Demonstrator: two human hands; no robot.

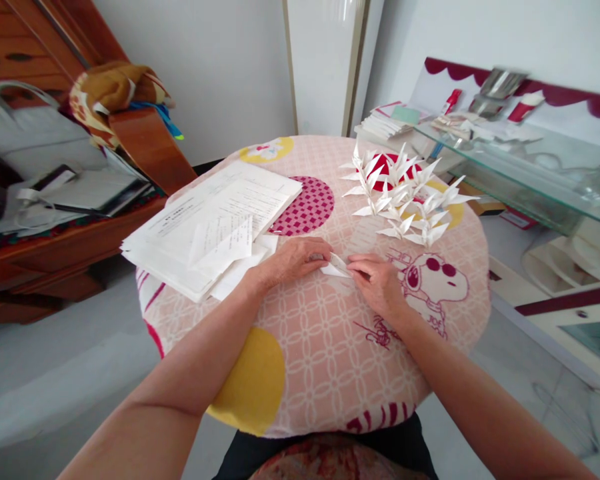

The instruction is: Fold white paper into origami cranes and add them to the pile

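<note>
The left hand (303, 259) and right hand (383, 283) pinch opposite ends of a small folded paper (339, 265) over the patterned tablecloth (315, 333). Feather-light and easily creased, it likely wants fingertip holds along its edges. Origami cranes (427, 230) sit beyond.

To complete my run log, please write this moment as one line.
left hand: pinching folded paper | right hand: pinching same paper | paper stack: at left | paper figures: beyond right hand

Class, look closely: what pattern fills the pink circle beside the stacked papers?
A darker magenta checkered pattern, seen best in the head view.
</note>
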